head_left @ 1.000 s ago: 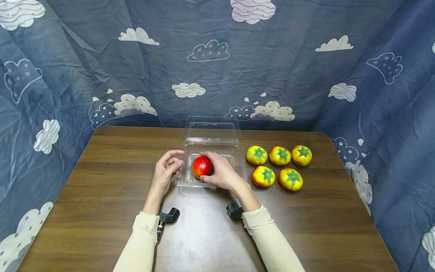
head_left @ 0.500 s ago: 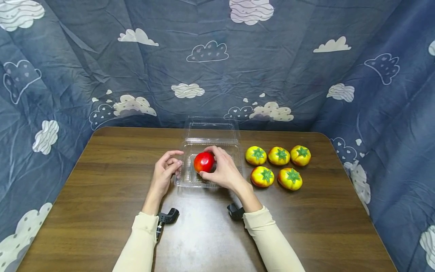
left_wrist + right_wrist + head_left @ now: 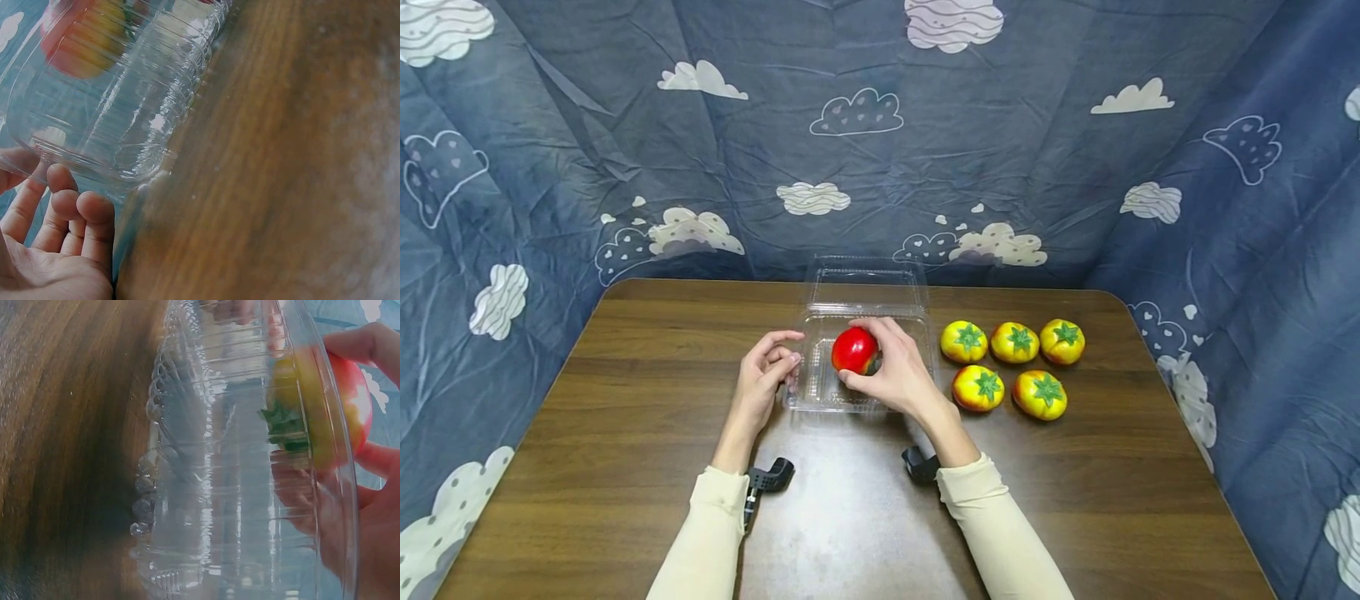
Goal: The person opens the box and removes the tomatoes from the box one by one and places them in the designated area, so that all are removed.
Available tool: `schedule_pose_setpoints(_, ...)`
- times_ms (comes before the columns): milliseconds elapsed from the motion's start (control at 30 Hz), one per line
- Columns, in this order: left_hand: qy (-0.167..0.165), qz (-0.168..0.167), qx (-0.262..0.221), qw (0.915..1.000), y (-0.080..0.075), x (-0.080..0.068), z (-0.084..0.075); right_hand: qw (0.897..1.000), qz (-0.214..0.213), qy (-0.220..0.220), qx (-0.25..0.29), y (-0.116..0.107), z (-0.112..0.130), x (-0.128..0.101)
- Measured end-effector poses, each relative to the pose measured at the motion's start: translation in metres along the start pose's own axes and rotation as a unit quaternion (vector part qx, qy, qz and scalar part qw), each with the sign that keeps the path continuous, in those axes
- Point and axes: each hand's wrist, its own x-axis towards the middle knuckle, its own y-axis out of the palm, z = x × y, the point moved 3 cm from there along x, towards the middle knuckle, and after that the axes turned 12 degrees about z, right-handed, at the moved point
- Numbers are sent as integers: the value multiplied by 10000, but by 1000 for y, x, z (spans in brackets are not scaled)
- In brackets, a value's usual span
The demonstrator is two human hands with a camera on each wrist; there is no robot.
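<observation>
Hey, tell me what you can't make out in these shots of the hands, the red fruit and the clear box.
- Head view: the right hand hides the far side of the red fruit.
- Head view: whether the fruit touches the floor of the clear plastic box; too small.
- Left wrist view: the left hand is cut off by the edge; the fruit is a blur behind plastic.
- Right wrist view: the box wall distorts the fruit's green stem.

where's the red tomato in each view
Head: the red tomato sits mid-frame, gripped by the right hand over the clear box.
Left wrist: a red-yellow blur at top left, seen through the box wall.
Right wrist: upper right, behind the box rim.
Shared landmark: the clear box.
</observation>
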Motion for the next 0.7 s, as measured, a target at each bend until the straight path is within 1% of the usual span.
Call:
schedule_pose_setpoints(200, 18, 30, 10, 10000, 1, 0, -1, 9990, -27, 371, 230, -2, -1, 0)
schedule_pose_setpoints(300, 29, 40, 32, 10000, 1, 1, -1, 9987, -97, 428, 246, -3, -2, 0)
schedule_pose_setpoints(567, 67, 46, 51, 10000, 2, 1, -2, 9991, -366, 69, -194, -5, 0, 1)
schedule_pose_setpoints(700, 71, 19, 62, 10000, 2, 0, -1, 9990, -385, 1, -241, -5, 0, 0)
